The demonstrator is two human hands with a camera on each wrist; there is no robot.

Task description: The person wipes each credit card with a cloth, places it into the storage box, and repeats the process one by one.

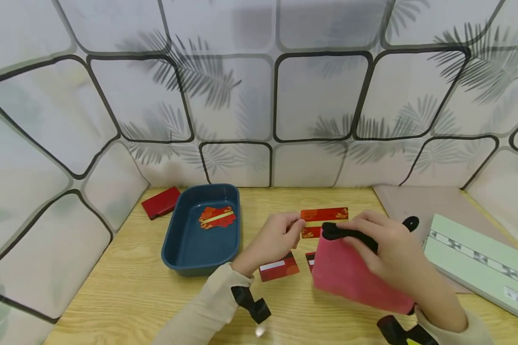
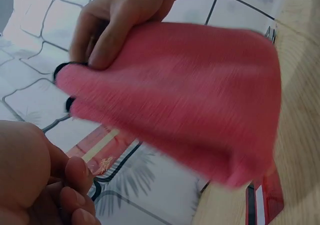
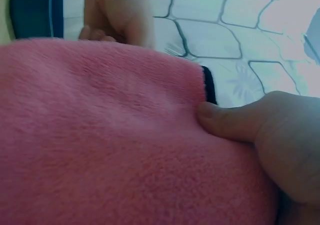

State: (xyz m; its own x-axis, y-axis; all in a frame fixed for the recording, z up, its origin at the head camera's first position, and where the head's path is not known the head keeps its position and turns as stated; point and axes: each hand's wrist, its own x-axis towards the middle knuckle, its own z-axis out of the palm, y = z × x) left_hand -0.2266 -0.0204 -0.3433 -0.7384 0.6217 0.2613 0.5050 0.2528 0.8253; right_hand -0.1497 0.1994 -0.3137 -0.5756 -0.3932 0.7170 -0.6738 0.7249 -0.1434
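Observation:
My right hand (image 1: 390, 247) grips a pink plush cloth (image 1: 354, 278) with black edging by its upper edge. The cloth is folded and held up off the table, its thumb side pressed in the right wrist view. My left hand (image 1: 276, 239) is apart from the cloth, to its left, with fingers loosely curled and nothing visible between them. Close by lie a red card with a gold band (image 1: 323, 215) and a red card with a white strip (image 1: 280, 270). Another red card (image 1: 310, 258) is mostly hidden behind the cloth.
A blue tray (image 1: 198, 251) with several red-and-gold cards (image 1: 217, 218) stands left of my hands. Behind it lies a red flat case (image 1: 161, 203). On the right a pale green box (image 1: 479, 266) lies partly on a greyish board (image 1: 407, 201). A patterned curtain-like backdrop (image 1: 319, 100) closes the back.

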